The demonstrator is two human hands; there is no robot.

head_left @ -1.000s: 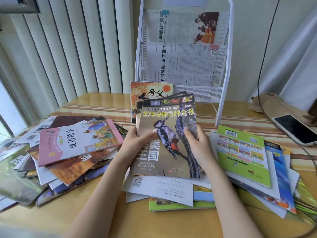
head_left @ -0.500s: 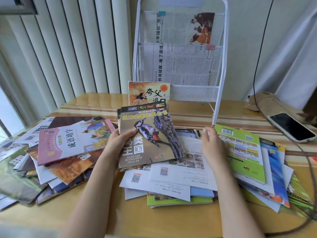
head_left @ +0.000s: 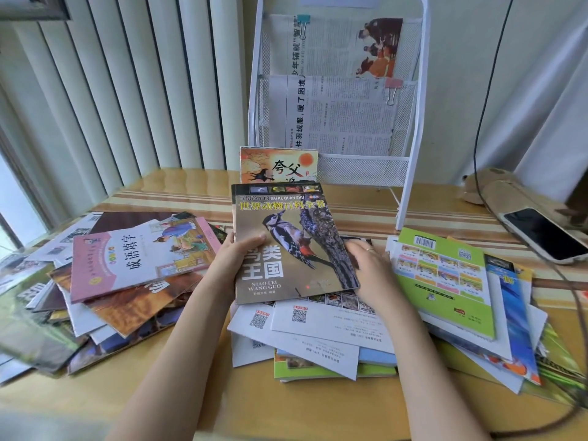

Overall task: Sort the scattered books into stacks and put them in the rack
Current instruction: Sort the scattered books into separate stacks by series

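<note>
My left hand (head_left: 237, 261) grips a woodpecker-cover book (head_left: 294, 246) by its left edge, thumb on the cover, tilted up above the middle pile (head_left: 318, 332) of white and green booklets. My right hand (head_left: 370, 265) lies beside the book's right edge with its fingers stretched toward it; whether the fingertips go under the book is hidden. An orange-cover book (head_left: 278, 165) stands upright behind the held one, in front of the white wire rack (head_left: 410, 154). Newspapers fill the rack's upper pockets. A pink-cover book (head_left: 133, 253) tops the left pile. A green-cover book (head_left: 445, 281) tops the right pile.
A phone (head_left: 545, 233) lies at the right on a cable, beside a brown plush object (head_left: 496, 186). Vertical blinds (head_left: 127, 90) hang behind the left pile. The wooden table (head_left: 159, 402) shows bare along its front edge.
My right hand let go of the book, rested on the right pile, and has now come back to the book's right edge. My left hand has kept the book and lifted it toward the middle.
</note>
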